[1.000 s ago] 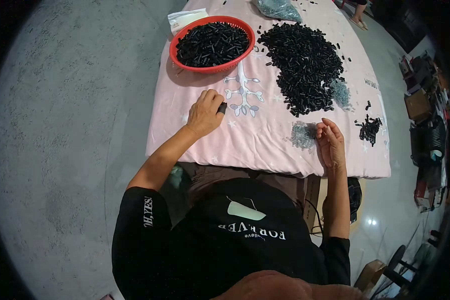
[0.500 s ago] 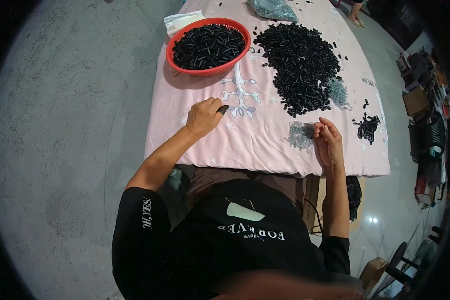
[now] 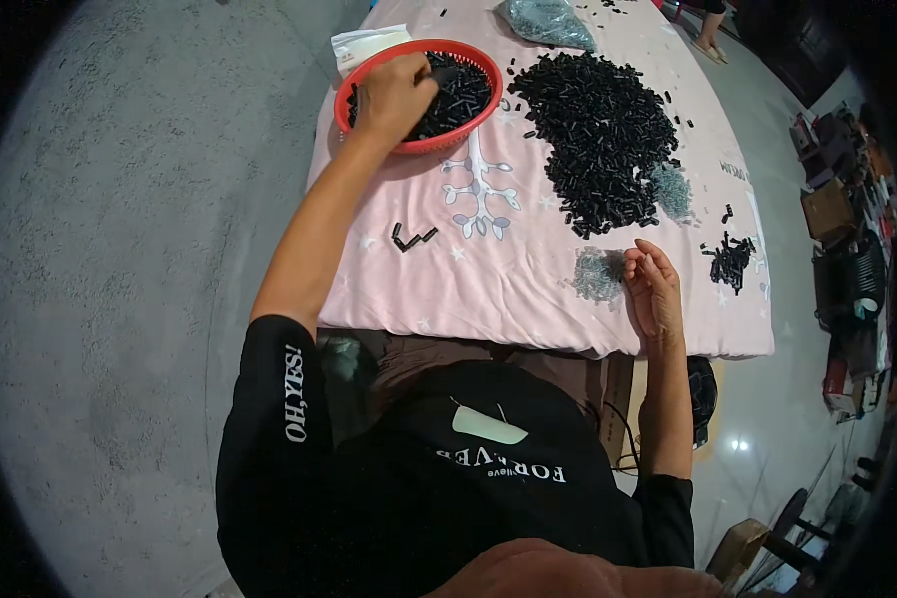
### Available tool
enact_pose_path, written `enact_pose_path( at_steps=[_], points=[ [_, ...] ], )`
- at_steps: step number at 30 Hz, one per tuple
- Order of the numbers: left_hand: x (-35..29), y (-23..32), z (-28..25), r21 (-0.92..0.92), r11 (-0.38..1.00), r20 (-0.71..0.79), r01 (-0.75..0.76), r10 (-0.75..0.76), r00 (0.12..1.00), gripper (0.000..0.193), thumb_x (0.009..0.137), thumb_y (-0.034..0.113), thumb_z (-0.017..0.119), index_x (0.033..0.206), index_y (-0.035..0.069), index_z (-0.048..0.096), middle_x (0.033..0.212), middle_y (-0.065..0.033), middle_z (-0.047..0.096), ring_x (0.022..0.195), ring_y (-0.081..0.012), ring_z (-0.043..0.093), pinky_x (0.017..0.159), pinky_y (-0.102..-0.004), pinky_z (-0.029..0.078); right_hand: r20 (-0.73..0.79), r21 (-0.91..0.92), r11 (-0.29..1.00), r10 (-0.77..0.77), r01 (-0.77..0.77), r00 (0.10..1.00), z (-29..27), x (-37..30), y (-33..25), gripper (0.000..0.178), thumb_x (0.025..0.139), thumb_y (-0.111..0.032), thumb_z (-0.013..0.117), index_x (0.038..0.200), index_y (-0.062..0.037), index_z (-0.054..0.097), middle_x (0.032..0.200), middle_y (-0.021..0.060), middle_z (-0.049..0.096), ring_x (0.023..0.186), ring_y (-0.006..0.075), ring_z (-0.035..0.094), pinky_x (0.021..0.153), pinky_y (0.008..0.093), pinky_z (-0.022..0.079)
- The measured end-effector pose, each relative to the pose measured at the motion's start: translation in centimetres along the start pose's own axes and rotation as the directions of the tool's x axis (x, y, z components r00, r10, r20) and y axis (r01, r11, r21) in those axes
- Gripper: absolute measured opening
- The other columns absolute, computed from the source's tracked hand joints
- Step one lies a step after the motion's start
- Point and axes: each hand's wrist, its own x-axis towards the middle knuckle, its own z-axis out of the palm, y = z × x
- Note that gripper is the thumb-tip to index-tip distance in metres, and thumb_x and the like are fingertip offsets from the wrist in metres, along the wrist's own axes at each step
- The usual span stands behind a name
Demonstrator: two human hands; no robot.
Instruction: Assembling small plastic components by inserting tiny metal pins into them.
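Note:
My left hand (image 3: pixel 394 98) reaches into a red plastic basket (image 3: pixel 424 147) heaped with small black tube-like pieces (image 3: pixel 463 100). Its fingers curl down among them, so their tips and anything in them are hidden. A dark cover sits on the thumb. Several loose black pieces (image 3: pixel 414 239) lie on the pink cloth nearer to me. My right hand (image 3: pixel 654 284) rests palm up on the cloth, its fingers bent in and thumb close to the fingertips; what they hold, if anything, is too small to make out. Right beside it is a little pile of clear small parts (image 3: pixel 598 274).
A large black heap (image 3: pixel 603 140) of the same pieces covers the table's middle right. Next to it are more clear parts (image 3: pixel 673 189) and a small black pile (image 3: pixel 732 261). A clear bag (image 3: pixel 548 22) and a white packet (image 3: pixel 364 45) stand farther back.
My left hand has gone from the cloth forward into the red basket. Several black pieces now show where it was. The right hand has stayed in place.

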Motion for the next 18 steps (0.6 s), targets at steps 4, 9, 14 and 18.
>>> enact_pose_path(
  at_steps=[4,9,14,18],
  points=[
    [3.4,-3.1,0.7,-0.025,0.994,0.011,0.102,-0.102,0.995,0.028,0.086,0.026,0.054,0.086,0.003,0.07,0.079,-0.0251,0.066,0.08,-0.0447,0.064,0.074,-0.0509,0.049,0.004,-0.011,1.0,-0.011,0.011,1.0,0.0,0.1,0.1,0.029,0.097,-0.009,0.057,0.124,0.0036,0.056,0.104,0.013,0.067,0.086,0.0144,0.06,0.08,0.0252,0.051],
    [3.0,-3.5,0.2,-0.159,0.969,-0.034,0.191,-0.199,0.98,0.031,0.091,0.027,0.052,0.084,0.001,0.068,0.077,-0.0231,0.066,0.076,-0.0401,0.065,0.072,-0.0452,0.048,-0.004,-0.001,1.0,0.018,-0.018,1.0,-0.4,0.2,0.2,0.031,0.095,-0.007,0.059,0.125,0.0027,0.055,0.103,0.0118,0.066,0.086,0.0141,0.06,0.081,0.0247,0.051],
    [-4.5,-0.3,-4.3,-0.292,0.912,0.329,0.287,-0.185,0.926,0.016,0.085,0.011,0.052,0.089,-0.001,0.063,0.077,-0.016,0.064,0.071,-0.0224,0.062,0.067,-0.0361,0.046,0.0,-0.01,1.0,0.024,-0.024,1.0,-0.2,0.0,0.1,0.031,0.096,-0.008,0.058,0.124,0.0027,0.055,0.103,0.0115,0.066,0.085,0.0138,0.059,0.081,0.0246,0.05],
    [-13.0,-1.1,-3.4,-0.02,0.922,0.599,0.386,-0.298,0.744,0.016,0.08,0.012,0.059,0.089,-0.001,0.061,0.083,-0.0173,0.064,0.078,-0.032,0.062,0.071,-0.0411,0.047,0.004,-0.03,0.999,0.018,-0.017,1.0,-0.3,0.0,0.1,0.03,0.096,-0.008,0.058,0.124,0.0029,0.055,0.102,0.0114,0.066,0.085,0.0137,0.058,0.081,0.0244,0.049]
  ],
)
